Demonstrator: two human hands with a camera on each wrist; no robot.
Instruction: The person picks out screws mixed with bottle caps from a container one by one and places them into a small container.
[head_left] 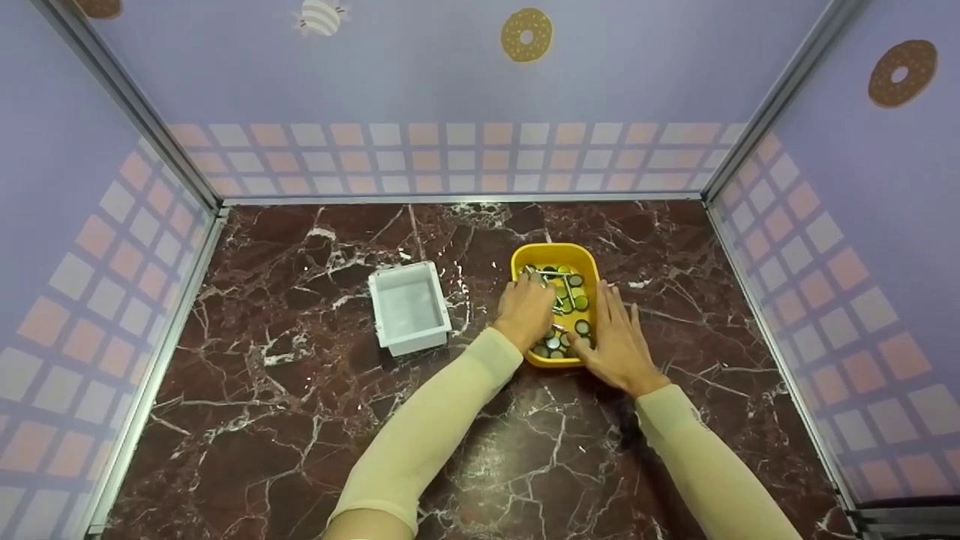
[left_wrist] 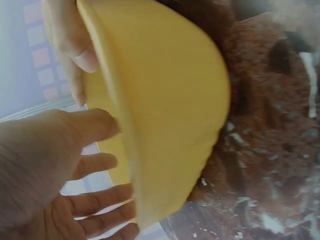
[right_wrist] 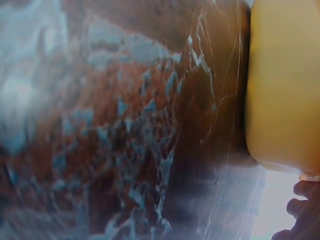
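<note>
Yellow bin: it sat on the tabletop right of centre [head_left: 555, 363], upright, with both hands at it.
Bin contents: small round discs [head_left: 582, 303] lay scattered over its floor, some dark-rimmed, along with slim metal rods [head_left: 568, 292], one of which ran lengthwise among the discs.
Left hand: it reached over the bin's left side [head_left: 527, 309], fingers bent down inside; the left wrist view showed gaps between them. The rim hid some of the tips, so whether they pinched anything could not be told.
Right hand: it held the bin's right wall [head_left: 619, 341], thumb over the rim and inside, the other fingers along the outer face.
White box: a rectangular open-topped container [head_left: 415, 344] stood left of the bin, well apart from it, its pale floor in view.
Sleeves: pale yellow coverings [head_left: 435, 427] wrapped both forearms to the wrist.
Tabletop: dark reddish-brown marble pattern with white veins [head_left: 247, 405].
Panels: lilac walls [head_left: 420, 82] with pink and white squares and doughnut pictures [head_left: 510, 36] enclosed the back and sides.
</note>
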